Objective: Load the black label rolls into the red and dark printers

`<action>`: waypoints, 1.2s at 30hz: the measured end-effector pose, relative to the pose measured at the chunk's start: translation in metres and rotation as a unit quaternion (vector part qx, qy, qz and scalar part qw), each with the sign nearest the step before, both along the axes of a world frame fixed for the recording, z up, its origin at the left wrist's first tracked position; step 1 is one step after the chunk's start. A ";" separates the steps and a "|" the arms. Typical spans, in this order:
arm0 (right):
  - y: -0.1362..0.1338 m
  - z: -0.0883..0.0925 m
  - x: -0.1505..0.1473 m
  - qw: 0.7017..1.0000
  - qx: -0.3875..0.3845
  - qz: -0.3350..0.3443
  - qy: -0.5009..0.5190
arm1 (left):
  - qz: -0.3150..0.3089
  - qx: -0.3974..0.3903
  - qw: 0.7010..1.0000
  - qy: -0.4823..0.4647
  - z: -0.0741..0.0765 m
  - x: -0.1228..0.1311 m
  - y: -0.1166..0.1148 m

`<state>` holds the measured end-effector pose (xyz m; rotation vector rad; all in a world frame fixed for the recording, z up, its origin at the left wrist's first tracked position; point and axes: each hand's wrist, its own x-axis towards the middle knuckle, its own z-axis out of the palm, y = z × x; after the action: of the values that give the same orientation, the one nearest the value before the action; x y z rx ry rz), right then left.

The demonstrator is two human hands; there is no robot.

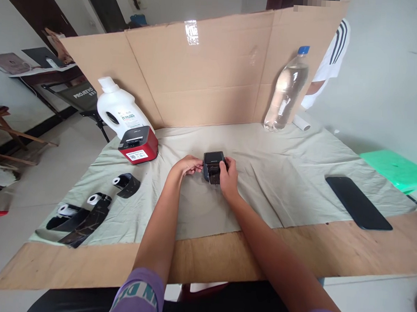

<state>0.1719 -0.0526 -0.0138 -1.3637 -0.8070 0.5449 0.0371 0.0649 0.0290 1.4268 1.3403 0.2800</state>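
Observation:
A small black device [213, 158], boxy in shape, sits on the grey-green cloth near the middle of the table. My right hand [229, 177] grips its right side, with the thumb on the front. At the left side is my left hand [190, 165], its fingers curled close together by the device's edge; whether they hold anything is too small to tell. A dark strip [214, 177] shows at the lower front of the device, partly beside my right thumb.
A red and black box [140, 147] and white jug [121, 108] stand back left, near black rolls [129, 186]. A water bottle [286, 95] leans against a cardboard panel [206, 76]. A black phone [358, 203] lies right. Behind the panel is a person's white sleeve [337, 48].

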 end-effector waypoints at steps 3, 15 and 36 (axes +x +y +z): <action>-0.001 0.001 0.000 1.000 0.001 -0.002 -0.008 | 0.002 -0.007 1.000 -0.007 -0.001 0.000 0.000; -0.003 0.003 0.001 1.000 0.015 0.007 0.026 | -0.011 0.012 0.998 -0.063 0.007 0.000 -0.007; -0.005 0.011 0.001 0.999 0.004 0.008 0.035 | 0.117 0.167 0.975 -0.088 -0.023 0.024 0.003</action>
<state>0.1725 -0.0578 -0.0033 -1.3243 -0.7638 0.5975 0.0610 0.0674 0.0063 1.4762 1.3569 0.8018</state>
